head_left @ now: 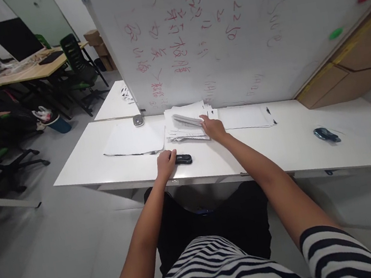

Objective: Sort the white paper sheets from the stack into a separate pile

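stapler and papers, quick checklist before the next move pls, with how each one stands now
1. Left hand on the black stapler: ok, closed over one end.
2. Right hand on the raised sheets: ok, fingers at their right end.
3. Stapler apart from the paper stack: ok, bare white table shows between them.
4. Stack edges squared up: not ok, sheets jut out unevenly.
5. Staples loaded: cannot tell, the stapler's inside is hidden.
6. Number of raised sheets: cannot tell, too blurred to count.
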The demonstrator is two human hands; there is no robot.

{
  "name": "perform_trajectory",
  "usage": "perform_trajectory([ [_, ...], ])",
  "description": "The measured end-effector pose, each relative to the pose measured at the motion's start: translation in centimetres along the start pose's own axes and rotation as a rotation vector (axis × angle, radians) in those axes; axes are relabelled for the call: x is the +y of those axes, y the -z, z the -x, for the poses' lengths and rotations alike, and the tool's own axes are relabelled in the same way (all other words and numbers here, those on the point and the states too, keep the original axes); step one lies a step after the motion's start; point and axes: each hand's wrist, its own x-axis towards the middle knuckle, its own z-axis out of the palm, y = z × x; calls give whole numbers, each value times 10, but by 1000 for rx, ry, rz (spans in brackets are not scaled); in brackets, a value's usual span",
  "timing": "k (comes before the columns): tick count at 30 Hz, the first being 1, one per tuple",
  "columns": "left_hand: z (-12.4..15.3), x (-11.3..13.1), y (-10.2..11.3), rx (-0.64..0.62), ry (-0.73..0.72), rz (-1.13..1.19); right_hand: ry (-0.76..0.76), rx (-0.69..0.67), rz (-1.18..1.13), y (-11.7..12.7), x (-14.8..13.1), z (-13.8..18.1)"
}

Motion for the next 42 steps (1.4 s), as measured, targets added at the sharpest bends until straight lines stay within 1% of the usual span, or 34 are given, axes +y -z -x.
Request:
perform_trajectory([
  [2, -1, -1, 0, -5, -1, -23, 5, 23, -21, 4, 0, 4],
  [4, -2, -2, -1, 20, -2, -57, 1, 64, -44, 9, 0, 13],
  [5, -3, -3, -1, 52, 0, -71, -2, 99, -60, 12, 0, 19],
  [8, 1, -3, 0, 205, -6, -73, 1, 234, -127, 25, 3, 41],
  [10, 8, 0, 2, 272, -49, -49, 14, 310, -183, 36, 5, 58],
  [13, 20, 17, 6, 270, -151, 37, 41, 401, -286, 51, 5, 79],
  [15, 24, 37, 8, 259, -179, 169, 44, 454, -386, 58, 2, 92],
  [16, 24, 48, 9, 259, -160, 262, 31, 478, -448, 62, -2, 98],
  [17, 22, 59, 9, 260, -118, 370, 9, 501, -519, 65, -6, 103],
  [19, 12, 80, 10, 248, 35, 604, -57, 539, -673, 71, -16, 115],
  [20, 5, 88, 12, 229, 105, 717, -93, 550, -750, 74, -21, 120],
  [21, -2, 94, 14, 196, 140, 822, -124, 553, -824, 76, -25, 126],
  [23, -13, 101, 19, 120, 130, 988, -169, 536, -953, 80, -30, 137],
  [25, -19, 103, 27, 72, 92, 1078, -202, 510, -1045, 81, -31, 145],
  [28, -21, 103, 34, 71, 131, 1102, -257, 505, -1105, 79, -26, 154],
  [30, -21, 102, 34, 60, 162, 1093, -292, 520, -1110, 75, -19, 157],
  [33, -28, 103, 25, 4, 142, 1066, -355, 575, -1083, 71, -6, 160],
  [35, -41, 105, 16, -22, 139, 1036, -407, 634, -1045, 71, 4, 163],
  [36, -49, 107, 12, -16, 152, 1026, -433, 667, -1021, 72, 10, 165],
  [38, -71, 109, 5, 41, 206, 1011, -487, 747, -961, 76, 24, 171],
  [39, -83, 110, 4, 93, 237, 991, -515, 795, -925, 79, 31, 174],
  [41, -108, 110, 5, 221, 274, 880, -567, 899, -847, 86, 47, 183],
  [42, -118, 109, 7, 299, 245, 782, -586, 946, -805, 90, 53, 188],
])
